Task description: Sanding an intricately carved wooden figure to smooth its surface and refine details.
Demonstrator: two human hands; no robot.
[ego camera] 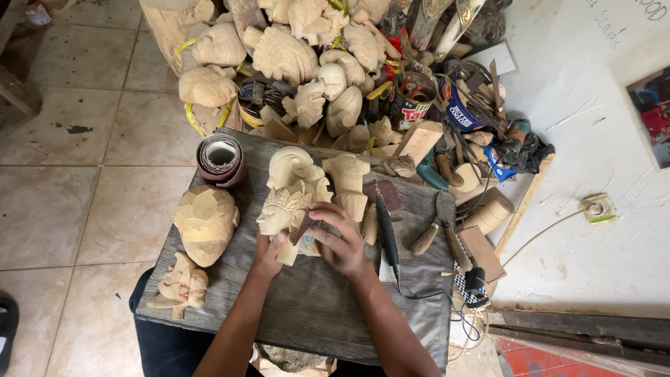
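Head view, wooden work surface (314, 307). Item: pale carved wooden head with crown (285, 209), upright near the surface's middle. Left hand (269, 257) closed around its base from below. Right hand (340, 241) fingers curled, pressing a small dark scrap (304, 227) to the carving's side. Sandpaper roll (221, 159) at far left corner; rough carved mask (205, 222) along left edge.
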